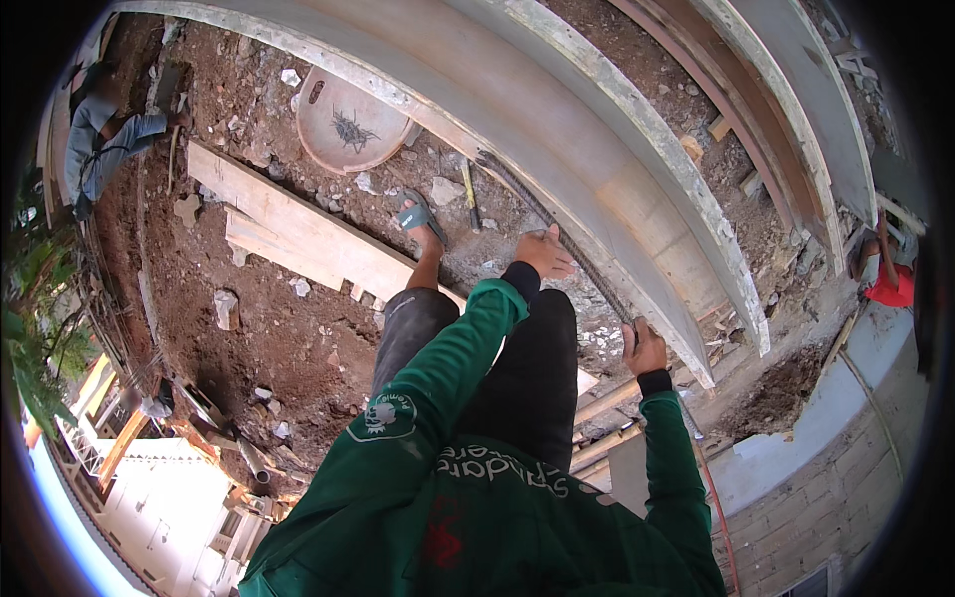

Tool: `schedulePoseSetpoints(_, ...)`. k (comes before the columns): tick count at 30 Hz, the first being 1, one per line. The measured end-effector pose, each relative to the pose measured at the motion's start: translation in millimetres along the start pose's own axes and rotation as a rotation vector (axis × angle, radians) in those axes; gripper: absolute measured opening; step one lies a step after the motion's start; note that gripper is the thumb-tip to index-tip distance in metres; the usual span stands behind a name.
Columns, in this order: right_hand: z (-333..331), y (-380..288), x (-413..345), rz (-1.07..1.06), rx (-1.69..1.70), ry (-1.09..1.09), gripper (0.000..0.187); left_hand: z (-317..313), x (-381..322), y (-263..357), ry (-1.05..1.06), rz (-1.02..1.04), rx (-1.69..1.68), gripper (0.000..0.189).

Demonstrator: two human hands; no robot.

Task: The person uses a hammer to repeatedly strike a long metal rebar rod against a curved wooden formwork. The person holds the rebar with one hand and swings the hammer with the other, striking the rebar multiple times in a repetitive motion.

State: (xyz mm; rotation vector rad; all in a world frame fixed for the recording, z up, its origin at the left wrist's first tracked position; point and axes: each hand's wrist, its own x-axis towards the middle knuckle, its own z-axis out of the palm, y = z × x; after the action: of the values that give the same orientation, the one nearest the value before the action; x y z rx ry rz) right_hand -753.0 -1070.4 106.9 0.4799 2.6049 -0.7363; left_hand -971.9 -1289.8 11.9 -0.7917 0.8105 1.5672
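Observation:
Ribbed steel rebar [578,250] slants along the near side of a long plywood formwork panel [642,280]. My right hand [643,349] is closed around the lower end of the bars. Up and to the left, my left hand [548,254] lies beside the bars with its fingers spread and nothing seen in it. A hammer with a yellow handle [469,186] rests on the dirt above my left hand. Farther up and left, a shallow round basin [321,127] holds a pile of nails or short wire pieces [351,133].
Plywood boards [298,216] lie left of my sandaled foot. More formwork panels [783,112] run along the upper right. Rubble and a whitish rock [226,310] dot the dirt. One person [112,142] sits at the upper left; another in red [891,283] is at the far right.

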Motion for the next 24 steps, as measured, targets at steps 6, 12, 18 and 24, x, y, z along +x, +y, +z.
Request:
schedulePoseSetpoints(6,9.2,19.2,12.2,-0.09,-0.042,0.088,0.028,0.0,-32.8,37.4,0.322,0.262,0.17,0.048)
schedulePoseSetpoints(12,-18.4,33.6,34.7,-0.165,-0.134,0.136,0.032,-18.0,-50.1,72.3,0.438,0.354,0.19,0.051)
schedulePoseSetpoints(18,-1.7,71.9,61.6,-0.231,-0.248,0.133,0.036,-26.9,-46.0,90.1,0.488,0.392,0.097,0.048)
schedulePoseSetpoints(24,22.6,86.6,77.1,-0.27,-0.229,0.143,0.033,-33.2,-47.3,116.0,0.473,0.447,0.049,0.05)
